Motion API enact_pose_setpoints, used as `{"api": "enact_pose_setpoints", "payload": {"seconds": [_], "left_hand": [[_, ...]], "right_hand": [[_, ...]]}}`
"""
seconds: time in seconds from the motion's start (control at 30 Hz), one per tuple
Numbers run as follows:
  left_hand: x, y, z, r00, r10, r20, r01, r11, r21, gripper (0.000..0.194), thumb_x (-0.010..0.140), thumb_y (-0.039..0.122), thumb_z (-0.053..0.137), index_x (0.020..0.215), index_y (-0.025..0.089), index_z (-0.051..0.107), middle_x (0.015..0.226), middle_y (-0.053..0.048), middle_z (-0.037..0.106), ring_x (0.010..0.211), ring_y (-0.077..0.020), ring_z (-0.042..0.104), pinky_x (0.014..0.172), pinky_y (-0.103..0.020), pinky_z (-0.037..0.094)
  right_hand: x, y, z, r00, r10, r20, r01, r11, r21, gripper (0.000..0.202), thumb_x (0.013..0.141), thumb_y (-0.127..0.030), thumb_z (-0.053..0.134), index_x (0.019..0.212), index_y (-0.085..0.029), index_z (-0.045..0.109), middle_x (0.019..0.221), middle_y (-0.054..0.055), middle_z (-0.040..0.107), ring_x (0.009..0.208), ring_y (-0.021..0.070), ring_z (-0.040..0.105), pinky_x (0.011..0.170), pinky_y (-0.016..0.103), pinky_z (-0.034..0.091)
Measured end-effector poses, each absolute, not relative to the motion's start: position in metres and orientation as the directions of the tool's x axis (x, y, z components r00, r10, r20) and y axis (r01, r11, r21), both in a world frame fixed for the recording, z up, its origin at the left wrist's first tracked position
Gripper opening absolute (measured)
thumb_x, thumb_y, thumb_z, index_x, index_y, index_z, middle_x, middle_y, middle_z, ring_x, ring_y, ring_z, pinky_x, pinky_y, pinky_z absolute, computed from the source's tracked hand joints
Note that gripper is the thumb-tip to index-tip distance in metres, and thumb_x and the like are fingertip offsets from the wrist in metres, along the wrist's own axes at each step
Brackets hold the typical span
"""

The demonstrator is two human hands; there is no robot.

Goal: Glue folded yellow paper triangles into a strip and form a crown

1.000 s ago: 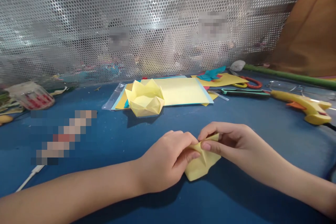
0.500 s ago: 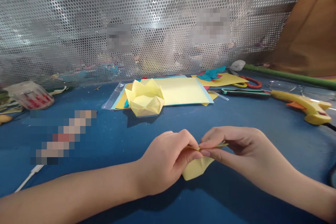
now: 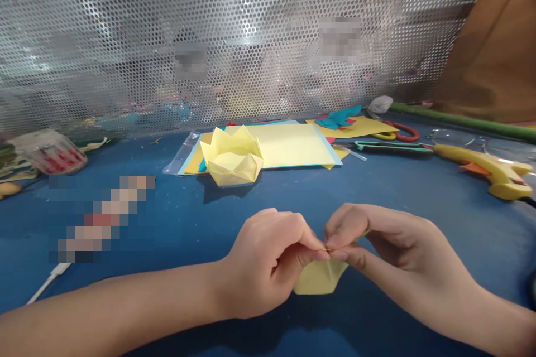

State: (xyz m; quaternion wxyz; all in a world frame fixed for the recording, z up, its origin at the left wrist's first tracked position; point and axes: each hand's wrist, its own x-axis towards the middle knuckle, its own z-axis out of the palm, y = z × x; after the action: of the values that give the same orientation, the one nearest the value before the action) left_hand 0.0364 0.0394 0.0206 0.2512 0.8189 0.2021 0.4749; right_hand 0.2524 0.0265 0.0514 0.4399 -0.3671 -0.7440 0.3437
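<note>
A piece of folded yellow paper [image 3: 320,279] is pinched between my two hands, low in the middle of the head view. My left hand [image 3: 268,262] grips its upper edge between thumb and forefinger. Right beside those fingertips, my right hand [image 3: 385,251] pinches the same edge from the other side. Much of the paper's upper part is hidden behind my fingers. Beyond my hands stands a yellow paper lotus-like bowl [image 3: 232,159] with pointed petals, upright and apart from both hands.
Paper sheets [image 3: 293,145] lie behind the bowl. To the right are scissors [image 3: 404,131], a dark cutter with a green edge [image 3: 393,148] and a yellow glue gun [image 3: 486,167]. A clear jar [image 3: 50,152] and a white cable [image 3: 44,284] are left. A perforated metal panel [image 3: 251,39] closes the back.
Both hands have shifted slightly down and to the right with the folded paper. Their fingertips now meet at its top edge, and more of its front face shows.
</note>
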Motion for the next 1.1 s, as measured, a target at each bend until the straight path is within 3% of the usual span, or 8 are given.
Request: {"api": "enact_pose_setpoints", "payload": {"seconds": [0.13,0.27,0.4,0.57,0.8,1.0,1.1], "left_hand": [[0.038,0.041,0.022,0.438,0.645,0.627,0.118,-0.732,0.671,0.018,0.106,0.022,0.069,0.088,0.022,0.065,0.078,0.002,0.072,0.064,-0.0123,0.062,0.067,-0.026,0.046],[0.037,0.043,0.027,0.412,0.686,0.599,0.167,-0.704,0.691,0.018,0.106,0.026,0.071,0.089,0.021,0.069,0.082,0.002,0.076,0.067,-0.0122,0.061,0.073,-0.028,0.047],[0.035,0.045,0.03,0.429,0.684,0.59,0.188,-0.706,0.683,0.015,0.105,0.028,0.076,0.091,0.023,0.077,0.088,0.001,0.082,0.075,-0.015,0.066,0.079,-0.031,0.048],[0.036,0.048,0.026,0.421,0.677,0.604,0.179,-0.715,0.676,0.01,0.1,0.031,0.084,0.091,0.027,0.083,0.086,0.002,0.084,0.077,-0.0189,0.065,0.082,-0.038,0.048],[0.039,0.042,0.028,0.407,0.648,0.643,0.088,-0.729,0.679,0.018,0.093,0.015,0.087,0.08,0.026,0.08,0.085,0.003,0.085,0.072,-0.0169,0.065,0.082,-0.041,0.044],[0.039,0.044,0.033,0.41,0.67,0.618,0.039,-0.69,0.722,0.026,0.101,0.027,0.082,0.076,0.022,0.073,0.084,0.0,0.084,0.077,-0.0166,0.068,0.081,-0.038,0.046],[0.037,0.047,0.033,0.459,0.631,0.626,0.044,-0.72,0.693,0.019,0.097,0.024,0.085,0.082,0.021,0.076,0.085,0.0,0.084,0.077,-0.0164,0.068,0.083,-0.038,0.045]], "right_hand": [[0.252,0.032,0.05,-0.315,0.884,0.346,0.256,0.43,-0.866,0.041,0.087,-0.064,0.083,0.074,-0.025,0.081,0.07,0.004,0.075,0.063,0.0148,0.069,0.059,0.022,0.058],[0.255,0.037,0.048,-0.303,0.921,0.244,0.268,0.328,-0.906,0.037,0.08,-0.065,0.088,0.084,-0.028,0.086,0.072,0.003,0.078,0.065,0.0147,0.07,0.059,0.02,0.058],[0.257,0.037,0.05,-0.308,0.914,0.265,0.29,0.356,-0.889,0.043,0.08,-0.07,0.086,0.073,-0.028,0.084,0.072,0.004,0.079,0.067,0.0159,0.072,0.064,0.022,0.061],[0.256,0.037,0.052,-0.316,0.893,0.322,0.333,0.422,-0.843,0.045,0.085,-0.071,0.08,0.073,-0.027,0.082,0.075,0.005,0.078,0.069,0.0202,0.073,0.068,0.03,0.065],[0.259,0.032,0.05,-0.387,0.843,0.375,0.319,0.504,-0.803,0.035,0.094,-0.056,0.077,0.074,-0.027,0.078,0.076,0.004,0.077,0.064,0.0171,0.071,0.062,0.026,0.061],[0.262,0.031,0.049,-0.403,0.77,0.494,0.234,0.609,-0.758,0.018,0.095,-0.031,0.076,0.077,-0.03,0.077,0.078,-0.001,0.078,0.062,0.0111,0.071,0.056,0.019,0.054],[0.263,0.031,0.051,-0.411,0.754,0.513,0.258,0.636,-0.727,0.015,0.094,-0.027,0.077,0.079,-0.031,0.079,0.08,-0.001,0.079,0.063,0.0122,0.073,0.056,0.019,0.055]]}}
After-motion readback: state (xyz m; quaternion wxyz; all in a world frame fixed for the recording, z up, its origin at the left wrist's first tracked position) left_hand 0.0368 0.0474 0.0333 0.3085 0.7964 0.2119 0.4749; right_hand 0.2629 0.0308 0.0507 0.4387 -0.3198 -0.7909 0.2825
